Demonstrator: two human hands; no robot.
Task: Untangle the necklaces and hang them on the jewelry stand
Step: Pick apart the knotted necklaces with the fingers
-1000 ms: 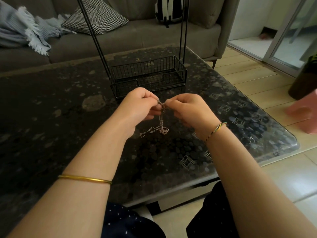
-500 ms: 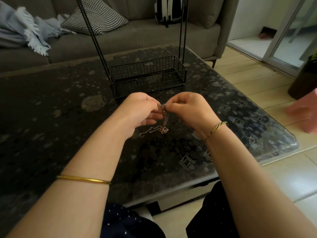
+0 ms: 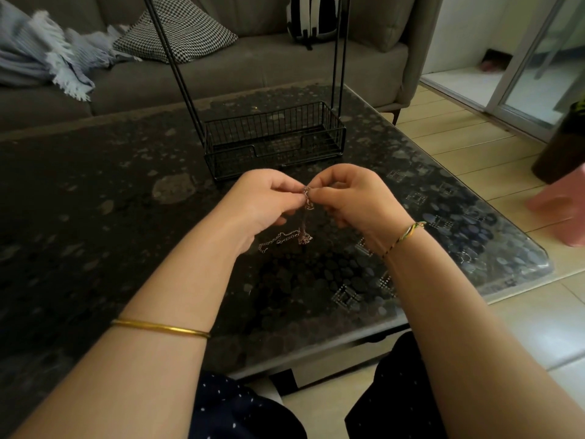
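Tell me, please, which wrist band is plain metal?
The thin gold bangle on the left forearm; the right wrist wears a braided multicoloured thread bracelet instead.

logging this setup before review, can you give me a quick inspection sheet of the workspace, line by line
surface: dark patterned glass-topped table; the loose chain end lies on it.
job's things: tangled necklaces hang between the hands, not yet separated; black wire jewelry stand stands behind the hands, nothing hanging on the part in view, its top out of frame.
clutter: nothing seen.
grippers: left hand and right hand each pinch the necklaces at the top, fingertips close together.
cables: nothing seen.
surroundings: grey sofa with a checked cushion and a fringed blue blanket; pink object at the right edge; glass door.
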